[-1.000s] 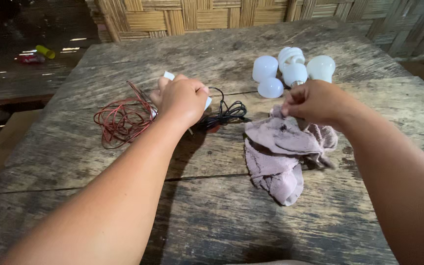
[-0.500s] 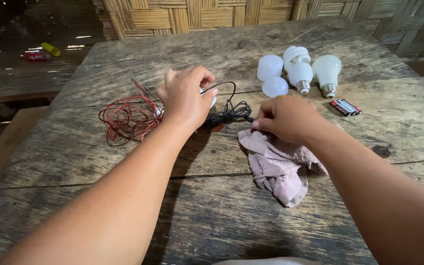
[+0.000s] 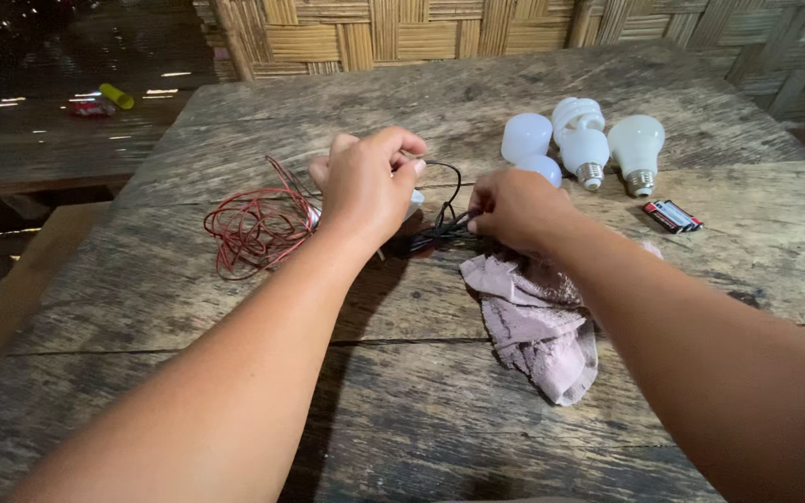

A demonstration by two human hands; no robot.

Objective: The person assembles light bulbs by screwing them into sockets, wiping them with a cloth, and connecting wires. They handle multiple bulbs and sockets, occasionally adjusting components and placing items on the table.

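The left hand [image 3: 365, 186] curls its fingers around a small white piece, mostly hidden under the palm, beside the red wire tangle [image 3: 253, 228]. The right hand [image 3: 514, 205] pinches the black wire [image 3: 440, 219] just above the crumpled cloth [image 3: 538, 326]. The table [image 3: 142, 279] has bare boards near its left and front edges. White bulbs [image 3: 589, 144] and batteries [image 3: 671, 216] crowd the far right.

black wire [image 3: 444, 219], loosely looped, perhaps pinched
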